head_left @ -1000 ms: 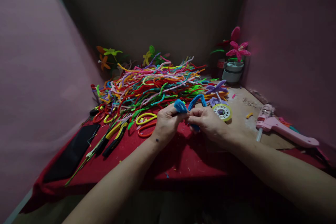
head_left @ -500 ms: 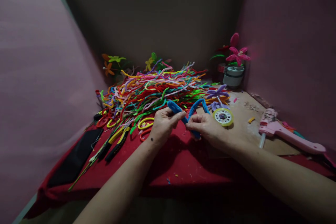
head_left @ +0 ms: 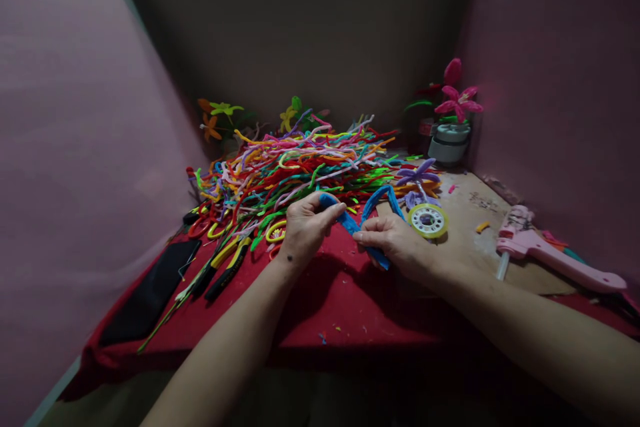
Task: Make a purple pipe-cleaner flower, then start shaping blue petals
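A bent blue pipe cleaner piece (head_left: 371,203), fuzzy and shaped into pointed loops, hangs in the air between my hands. My left hand (head_left: 309,225) pinches its left arm between thumb and fingers. Close to the middle, where the blue strands meet, my right hand (head_left: 393,239) has thumb and forefinger closed on it. One blue end sticks out below the right fingers. Behind my hands lies a big pile of pipe cleaners (head_left: 300,163) in many colours. Just right of my right hand are a yellow-rimmed spool (head_left: 428,221) and a purple fuzzy flower (head_left: 418,173).
On the red cloth (head_left: 345,323) at left lie a black phone (head_left: 150,293), yellow-and-black pliers (head_left: 230,267) and scissors (head_left: 200,225). A pink glue gun (head_left: 555,253) rests on a board (head_left: 465,213) at right. A pink flower (head_left: 459,103) stands in a grey pot (head_left: 449,144) behind.
My left thumb and fingers have shifted slightly on the blue strand, whose left tip now curls down behind the hand. My right hand keeps its pinch. The whole view has moved a little.
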`<state>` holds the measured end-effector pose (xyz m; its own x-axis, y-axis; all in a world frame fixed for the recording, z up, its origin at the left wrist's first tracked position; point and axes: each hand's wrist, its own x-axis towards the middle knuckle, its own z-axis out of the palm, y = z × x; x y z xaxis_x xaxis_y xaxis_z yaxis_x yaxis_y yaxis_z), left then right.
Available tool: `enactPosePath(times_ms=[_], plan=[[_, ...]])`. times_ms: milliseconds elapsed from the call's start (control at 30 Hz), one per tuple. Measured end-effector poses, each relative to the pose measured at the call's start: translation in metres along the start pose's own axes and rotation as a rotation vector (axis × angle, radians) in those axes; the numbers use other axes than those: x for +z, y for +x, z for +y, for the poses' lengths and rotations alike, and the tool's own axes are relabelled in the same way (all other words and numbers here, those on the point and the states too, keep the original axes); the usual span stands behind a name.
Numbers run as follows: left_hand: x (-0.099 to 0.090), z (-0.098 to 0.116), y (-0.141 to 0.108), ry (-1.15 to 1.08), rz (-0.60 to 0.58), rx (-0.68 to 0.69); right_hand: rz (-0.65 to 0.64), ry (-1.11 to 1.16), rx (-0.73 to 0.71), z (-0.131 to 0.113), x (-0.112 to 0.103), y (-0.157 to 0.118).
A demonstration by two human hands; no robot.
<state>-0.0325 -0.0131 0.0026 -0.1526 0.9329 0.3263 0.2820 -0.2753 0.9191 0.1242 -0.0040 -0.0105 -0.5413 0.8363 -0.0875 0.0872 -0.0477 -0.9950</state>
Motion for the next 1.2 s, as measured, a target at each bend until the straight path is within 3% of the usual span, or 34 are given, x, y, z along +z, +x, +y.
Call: enactPosePath(times_ms=[200, 300, 467, 667, 767, 933, 1033, 1200], plan=[[-0.0059, 0.0001, 0.0024, 0.243, 0.063, 0.194, -0.035, -0.039, 0.008, 0.0021, -0.0043, 0.0022], [-0.0081, -0.0004, 0.0046, 0.16, 0.087, 0.128, -0.025, -0.036, 0.009, 0.0041, -0.0052, 0.0029], [-0.0076, 0.0017, 0.0063, -0.086, 0.02, -0.02, -0.03, -0.047, 0.017, 0.0049, -0.0054, 0.0031], [-0.0077, 0.0057, 0.0061, -0.143, 0.048, -0.073, -0.006, -0.058, -0.004, 0.0069, -0.0053, 0.0033], [-0.0091, 0.0033, 0.0058, -0.053, 0.028, -0.039, 0.004, -0.059, 0.008, 0.0061, -0.0044, 0.0029], [-0.0099, -0.001, 0.006, 0.23, 0.081, 0.131, 0.002, -0.044, 0.023, 0.0051, -0.0039, 0.0034], [-0.0096, -0.0016, 0.0073, 0.061, 0.014, 0.011, -0.002, -0.011, 0.035, 0.0054, -0.0036, 0.0036], [-0.0096, -0.0035, 0.0085, -0.295, -0.194, -0.199, 0.01, 0.055, 0.019, 0.006, -0.0031, 0.0027]])
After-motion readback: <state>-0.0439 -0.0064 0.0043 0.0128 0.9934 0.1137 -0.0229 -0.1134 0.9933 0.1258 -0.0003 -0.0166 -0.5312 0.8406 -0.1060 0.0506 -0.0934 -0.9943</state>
